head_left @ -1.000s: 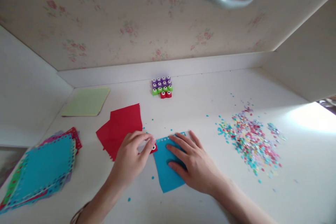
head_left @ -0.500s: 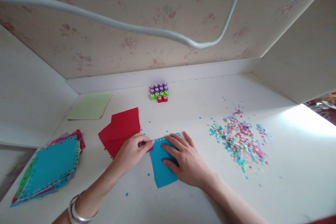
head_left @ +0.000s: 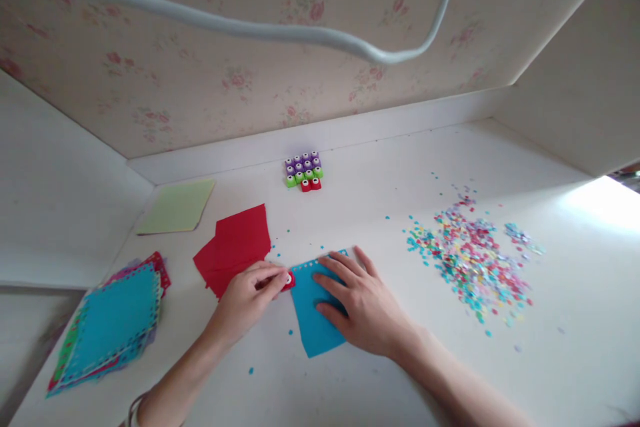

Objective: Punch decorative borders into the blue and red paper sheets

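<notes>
A blue sheet of paper (head_left: 309, 327) lies on the white table, with a row of small holes along its far edge. My right hand (head_left: 360, 303) rests flat on it, fingers spread, covering much of its right side. At the sheet's left edge, my left hand (head_left: 254, 290) is closed on a small red craft punch (head_left: 289, 281) with a white button. The fingers hide part of the punch. Just behind the left hand lie red paper sheets (head_left: 240, 233), overlapping one another.
Punches in purple, green and red (head_left: 304, 171) stand in rows near the wall. A pile of coloured confetti (head_left: 475, 247) spreads at the right. Stacked punched sheets (head_left: 115, 320) lie at the left, below pale green paper (head_left: 177, 207). A white cable (head_left: 300, 35) crosses overhead.
The left thumb and fingers have shifted on the red punch, so its white button shows now. My right hand stays flat on the blue sheet. The view has tilted slightly.
</notes>
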Motion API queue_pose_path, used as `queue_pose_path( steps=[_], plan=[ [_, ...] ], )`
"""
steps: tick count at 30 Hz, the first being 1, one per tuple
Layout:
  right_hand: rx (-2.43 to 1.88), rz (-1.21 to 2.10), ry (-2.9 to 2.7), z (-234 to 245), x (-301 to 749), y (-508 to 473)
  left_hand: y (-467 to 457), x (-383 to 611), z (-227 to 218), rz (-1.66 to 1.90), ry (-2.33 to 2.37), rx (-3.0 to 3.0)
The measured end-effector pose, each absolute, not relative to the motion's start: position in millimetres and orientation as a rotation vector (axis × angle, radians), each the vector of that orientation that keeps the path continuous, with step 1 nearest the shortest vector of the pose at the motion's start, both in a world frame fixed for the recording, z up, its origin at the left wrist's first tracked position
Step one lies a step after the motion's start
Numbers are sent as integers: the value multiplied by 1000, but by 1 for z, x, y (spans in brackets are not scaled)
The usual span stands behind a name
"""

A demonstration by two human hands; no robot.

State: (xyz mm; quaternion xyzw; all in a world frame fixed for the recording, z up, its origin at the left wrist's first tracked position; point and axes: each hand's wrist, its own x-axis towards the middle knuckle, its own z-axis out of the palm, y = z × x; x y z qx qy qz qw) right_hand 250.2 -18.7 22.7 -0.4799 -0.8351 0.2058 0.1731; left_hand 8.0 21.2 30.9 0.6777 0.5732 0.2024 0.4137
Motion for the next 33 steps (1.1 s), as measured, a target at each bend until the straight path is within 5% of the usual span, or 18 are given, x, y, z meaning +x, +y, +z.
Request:
queue_pose_path(
  steps=[33],
  plan=[
    [-1374, 550, -2333, 23, 249, -19, 20, 4, 25, 540, 1400, 1736]
  ],
)
